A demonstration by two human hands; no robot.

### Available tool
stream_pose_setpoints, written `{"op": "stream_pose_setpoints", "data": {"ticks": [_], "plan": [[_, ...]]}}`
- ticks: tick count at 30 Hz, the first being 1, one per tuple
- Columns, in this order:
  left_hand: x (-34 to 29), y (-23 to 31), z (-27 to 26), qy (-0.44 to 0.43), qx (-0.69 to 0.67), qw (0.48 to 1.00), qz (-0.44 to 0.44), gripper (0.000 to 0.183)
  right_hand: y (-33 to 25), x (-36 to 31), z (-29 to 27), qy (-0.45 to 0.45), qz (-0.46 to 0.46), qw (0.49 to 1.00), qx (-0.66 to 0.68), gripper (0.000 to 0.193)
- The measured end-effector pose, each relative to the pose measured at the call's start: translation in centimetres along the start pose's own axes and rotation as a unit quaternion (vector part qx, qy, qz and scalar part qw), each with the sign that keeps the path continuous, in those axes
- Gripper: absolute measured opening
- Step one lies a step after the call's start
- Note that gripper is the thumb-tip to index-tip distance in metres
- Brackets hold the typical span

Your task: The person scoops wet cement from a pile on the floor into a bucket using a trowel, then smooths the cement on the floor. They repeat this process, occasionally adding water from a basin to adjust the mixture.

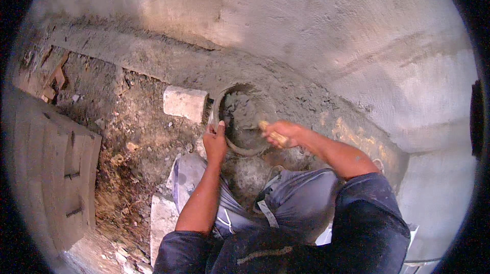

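Observation:
A round, mortar-crusted bucket (236,148) stands between my knees and the wall, with wet grey mortar (240,108) inside. My left hand (215,144) grips its near left rim, thumb on top and fingers mostly hidden outside. In my closed right hand (290,134), over the bucket's right side, is the pale wooden handle of a trowel (276,136). Its blade cannot be made out against the grey mortar. Slight blur smears the right hand.
A pale block (185,103) lies left of the bucket. Behind runs a ledge of rough mortar (168,64) below the plastered wall (306,24). Rubble-strewn soil (138,146) covers the ground at left, beside a grey concrete structure (61,172). Wood scraps (60,72) lie far left.

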State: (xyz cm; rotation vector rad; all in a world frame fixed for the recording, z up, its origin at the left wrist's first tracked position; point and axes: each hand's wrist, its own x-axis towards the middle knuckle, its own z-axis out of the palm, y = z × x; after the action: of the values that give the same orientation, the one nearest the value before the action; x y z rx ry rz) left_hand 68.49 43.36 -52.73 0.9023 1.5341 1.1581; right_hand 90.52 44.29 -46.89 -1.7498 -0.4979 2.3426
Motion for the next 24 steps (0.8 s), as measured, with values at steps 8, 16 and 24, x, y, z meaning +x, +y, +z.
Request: {"op": "stream_pose_setpoints", "data": {"ticks": [8,16,24], "plan": [[-0.3,1.8,0.4,-0.078,0.094,0.992,-0.017,0.031,-4.3,-1.9,-3.8,0.224,-0.039,0.643,-0.732,0.020],[0.8,-1.6,-0.7,0.023,0.020,1.000,0.009,0.039,-0.5,-3.5,0.8,0.132,-0.123,0.601,-0.778,0.028],[1.0,-1.9,-0.1,-0.076,0.042,0.996,0.013,0.036,-4.6,1.2,0.5,0.221,-0.160,0.544,-0.794,0.014]]}}
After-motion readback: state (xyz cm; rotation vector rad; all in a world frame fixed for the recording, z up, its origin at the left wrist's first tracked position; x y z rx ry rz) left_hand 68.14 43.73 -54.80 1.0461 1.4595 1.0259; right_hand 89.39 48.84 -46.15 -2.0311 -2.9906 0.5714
